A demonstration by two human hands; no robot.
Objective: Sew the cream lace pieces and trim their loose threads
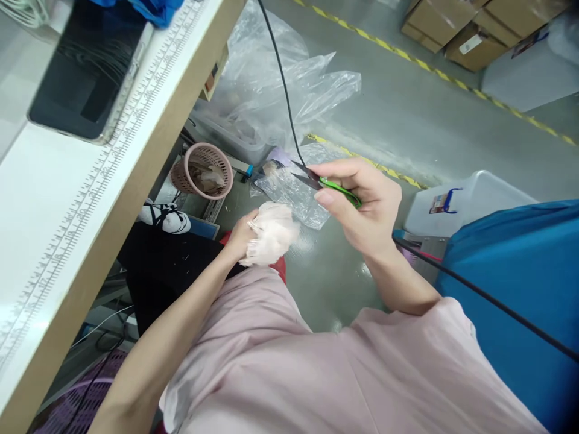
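My right hand [362, 199] holds a pair of green thread snips [339, 191] between thumb and fingers. Their dark blades stand apart and point left, with a black cable passing close to the tips. Lower and to the left, my left hand [242, 235] is closed on a bunched piece of pale cream fabric [271, 232] above my lap. Most of the left fingers are hidden behind the cloth. A gap separates the snips from the fabric.
At left, a white table [67, 199] with a printed ruler edge carries a phone [90, 66]. A pink basket [208, 172] and clear plastic bags [289, 78] are on the floor beyond. Blue cloth [520, 289] and a white bin [470, 199] stand right. A black cable [283, 78] hangs ahead.
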